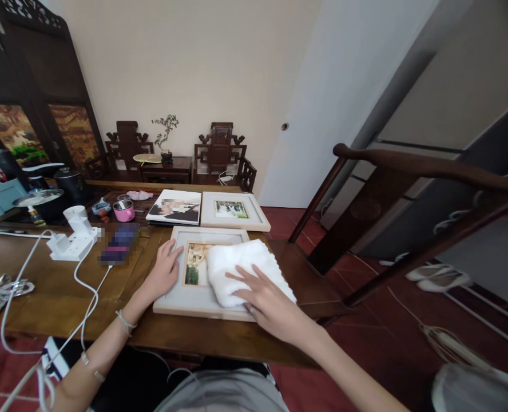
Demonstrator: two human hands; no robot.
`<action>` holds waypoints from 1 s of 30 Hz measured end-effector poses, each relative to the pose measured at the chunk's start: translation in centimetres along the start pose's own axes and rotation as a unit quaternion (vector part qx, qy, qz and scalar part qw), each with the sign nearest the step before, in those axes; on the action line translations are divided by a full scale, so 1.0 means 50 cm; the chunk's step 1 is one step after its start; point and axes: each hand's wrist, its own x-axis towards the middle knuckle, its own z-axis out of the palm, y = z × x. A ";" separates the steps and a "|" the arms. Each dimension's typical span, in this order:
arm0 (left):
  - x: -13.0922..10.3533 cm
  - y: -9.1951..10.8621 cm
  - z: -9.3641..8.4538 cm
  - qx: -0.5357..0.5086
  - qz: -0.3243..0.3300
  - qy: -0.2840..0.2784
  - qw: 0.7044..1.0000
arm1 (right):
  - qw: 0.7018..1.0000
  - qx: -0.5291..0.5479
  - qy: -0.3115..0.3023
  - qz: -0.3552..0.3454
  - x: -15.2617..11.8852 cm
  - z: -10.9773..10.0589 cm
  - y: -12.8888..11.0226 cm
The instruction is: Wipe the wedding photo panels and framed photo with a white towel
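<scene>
A light wooden picture frame [181, 307] with a small photo [193, 269] inside a pale mat lies flat near the table's front edge. My left hand [168, 269] rests on its left side, fingers stretched over the rim and thumb apart. A folded white cloth [245, 257] covers the frame's right part and hides some of the photo. My right hand [265, 294] lies on this cloth with fingers spread, pressing it against the frame; its palm side is hidden.
Behind are another frame [260, 214] and a photo panel [172, 216]. Leftward on the wooden table [138, 320] are a phone [120, 243], a power strip [76, 245] with loose cables, and a pink cup [124, 210]. A wooden chair [365, 212] stands close on the right.
</scene>
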 end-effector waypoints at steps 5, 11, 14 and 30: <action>0.001 -0.003 0.002 -0.029 0.011 -0.024 0.999 | 0.996 -0.033 0.073 0.044 0.071 0.024 0.076; -0.002 -0.011 0.006 -0.017 0.005 -0.033 0.999 | 0.988 -0.083 0.085 0.094 0.130 0.031 0.125; -0.002 -0.017 0.011 -0.020 0.008 -0.019 1.000 | 0.992 -0.104 0.039 0.067 0.107 0.025 0.093; -0.002 -0.019 0.019 -0.004 0.009 -0.004 1.000 | 0.995 -0.056 0.028 0.072 0.089 0.011 0.054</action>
